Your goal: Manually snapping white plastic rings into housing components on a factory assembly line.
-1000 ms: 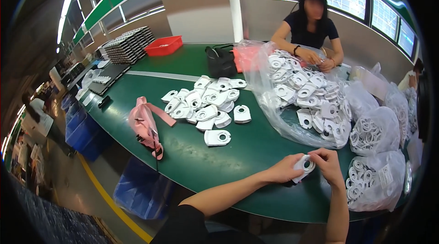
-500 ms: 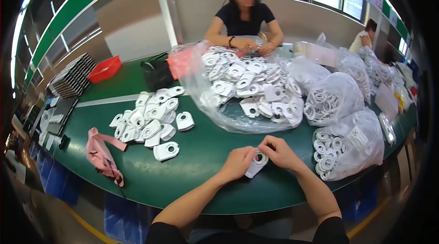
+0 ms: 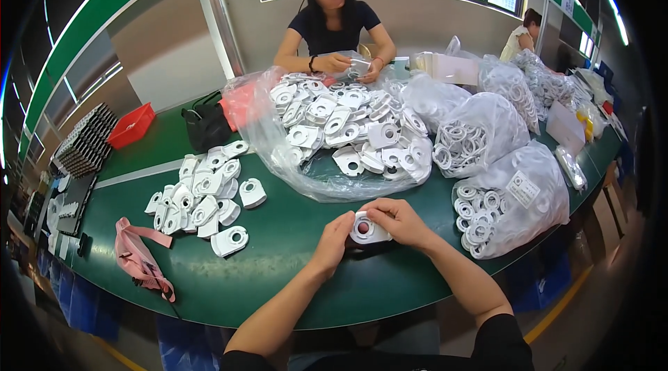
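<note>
Between my hands, above the near part of the green table, is a white plastic housing (image 3: 376, 234) with a round opening. My left hand (image 3: 332, 241) grips its left edge. Fingers of my right hand (image 3: 398, 222) are closed on its upper right side, by the ring-shaped opening. A reddish spot shows through the hole. To the left lies a loose pile of like white housings (image 3: 202, 193), with one (image 3: 229, 241) apart at its near edge. Beyond my hands, more white housings (image 3: 341, 127) are heaped on a clear plastic bag.
Bags of white rings (image 3: 480, 221) stand on the right. A pink cloth pouch (image 3: 139, 259) lies at left, with a black bag (image 3: 207, 127) and a red tray (image 3: 132, 125) farther back. Across the green table (image 3: 278, 287), a co-worker (image 3: 334, 30) handles a white piece.
The housing has turned from slanting downward to lying more sideways, its opening now toward me. My view has shifted, so the table's contents appear farther left. The co-worker's hands have lifted a piece.
</note>
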A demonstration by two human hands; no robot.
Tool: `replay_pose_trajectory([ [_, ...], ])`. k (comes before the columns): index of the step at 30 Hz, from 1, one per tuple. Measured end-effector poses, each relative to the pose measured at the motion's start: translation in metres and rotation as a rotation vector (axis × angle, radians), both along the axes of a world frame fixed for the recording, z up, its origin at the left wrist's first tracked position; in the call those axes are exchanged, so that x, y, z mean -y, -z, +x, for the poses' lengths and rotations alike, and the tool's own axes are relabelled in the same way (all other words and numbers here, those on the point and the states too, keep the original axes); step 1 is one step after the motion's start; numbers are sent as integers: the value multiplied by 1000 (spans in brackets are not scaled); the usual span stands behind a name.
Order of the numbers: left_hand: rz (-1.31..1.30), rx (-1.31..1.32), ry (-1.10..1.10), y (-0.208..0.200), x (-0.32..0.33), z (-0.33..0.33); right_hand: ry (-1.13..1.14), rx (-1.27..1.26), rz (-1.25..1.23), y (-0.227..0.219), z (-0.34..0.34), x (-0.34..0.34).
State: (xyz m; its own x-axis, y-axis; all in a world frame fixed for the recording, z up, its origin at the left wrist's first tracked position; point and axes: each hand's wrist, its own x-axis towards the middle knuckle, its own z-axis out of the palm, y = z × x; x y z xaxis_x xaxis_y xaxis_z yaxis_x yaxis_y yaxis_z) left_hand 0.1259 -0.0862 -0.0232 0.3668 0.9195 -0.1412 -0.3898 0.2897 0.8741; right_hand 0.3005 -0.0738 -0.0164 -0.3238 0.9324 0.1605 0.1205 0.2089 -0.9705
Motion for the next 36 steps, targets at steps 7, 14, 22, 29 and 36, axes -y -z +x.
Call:
replay_pose_trajectory([
  [7,750,-880,-106,7,-5,0,-78,218,141,2,12,-5],
  [14,642,-609,-181,18,-14,-8,56,113,24,-7,-4,-1],
  [22,738,-550,-312,23,5,17,281,-355,-134,19,-1,-3],
  [29,799,-680,-226,9,14,9,259,-133,21,20,0,-7],
  [36,716,-636,-304,20,-7,8,167,43,86,6,9,-4],
])
